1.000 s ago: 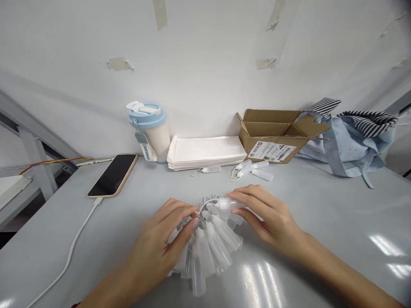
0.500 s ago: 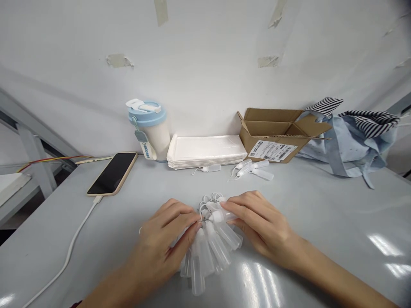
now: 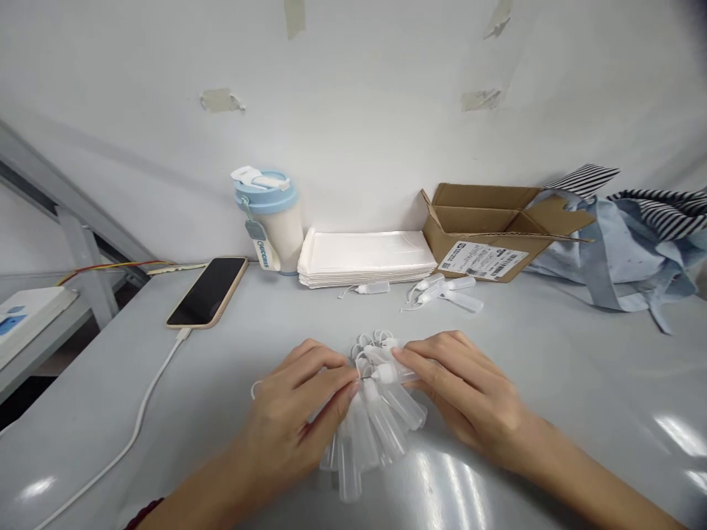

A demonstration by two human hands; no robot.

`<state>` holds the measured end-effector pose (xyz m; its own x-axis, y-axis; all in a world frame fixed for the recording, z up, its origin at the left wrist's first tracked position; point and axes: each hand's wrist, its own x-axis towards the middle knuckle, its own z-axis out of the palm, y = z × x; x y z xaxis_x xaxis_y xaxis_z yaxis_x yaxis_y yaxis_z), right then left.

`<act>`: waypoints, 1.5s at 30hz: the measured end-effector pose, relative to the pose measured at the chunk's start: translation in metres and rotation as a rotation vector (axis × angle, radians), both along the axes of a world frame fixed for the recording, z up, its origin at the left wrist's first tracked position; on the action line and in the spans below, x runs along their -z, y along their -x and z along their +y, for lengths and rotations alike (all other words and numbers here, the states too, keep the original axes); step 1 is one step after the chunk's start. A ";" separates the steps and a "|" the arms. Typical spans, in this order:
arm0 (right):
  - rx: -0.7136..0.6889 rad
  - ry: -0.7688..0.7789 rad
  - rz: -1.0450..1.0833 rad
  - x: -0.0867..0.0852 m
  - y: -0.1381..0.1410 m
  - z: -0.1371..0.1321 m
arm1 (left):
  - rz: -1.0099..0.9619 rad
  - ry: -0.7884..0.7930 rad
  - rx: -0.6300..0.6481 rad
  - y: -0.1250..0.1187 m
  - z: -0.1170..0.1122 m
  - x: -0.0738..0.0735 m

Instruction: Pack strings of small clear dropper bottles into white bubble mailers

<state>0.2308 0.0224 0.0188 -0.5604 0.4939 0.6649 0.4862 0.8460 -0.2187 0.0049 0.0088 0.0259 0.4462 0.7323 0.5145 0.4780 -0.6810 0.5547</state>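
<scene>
On my feed it's the grey surface (image 3: 579,353), my left hand (image 3: 292,401) and right hand (image 3: 472,386), then the bottle pile (image 3: 385,428) between — right grip clamped on one small bottle (image 3: 388,374) over it, left grip pinched at that one's thin tip (image 3: 369,377).

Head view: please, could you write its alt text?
The right hand has a small translucent bottle in its grip, the left hand near its tip, above similar bottles on a grey table. Behind stand a cup and cardboard box.

Desk (image 3: 403,497): open at 5 o'clock from bottles (image 3: 387,427)
White stack (image 3: 367,254), box (image 3: 442,243): block 12–1 o'clock
Phone (image 3: 207,293): blocks 10 o'clock
</scene>
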 end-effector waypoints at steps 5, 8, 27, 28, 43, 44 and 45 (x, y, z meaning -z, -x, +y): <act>-0.023 0.002 -0.022 0.005 0.001 -0.004 | 0.007 -0.025 0.008 0.000 -0.001 0.001; -0.024 -0.001 -0.041 0.006 0.003 -0.008 | 0.019 -0.039 0.008 0.001 -0.002 0.002; -0.073 0.015 -0.008 0.000 0.003 -0.005 | -0.034 -0.002 -0.032 0.004 -0.002 -0.007; -0.071 0.012 -0.006 0.000 0.003 -0.005 | -0.050 0.028 -0.025 0.004 -0.002 -0.009; -0.080 0.007 0.057 0.005 0.007 -0.010 | -0.088 0.023 0.001 -0.004 -0.006 0.002; -0.081 0.010 0.060 0.005 0.006 -0.010 | -0.098 0.021 -0.008 -0.004 -0.006 0.001; -0.080 0.015 0.057 0.005 0.006 -0.010 | -0.106 0.018 -0.019 -0.004 -0.006 0.000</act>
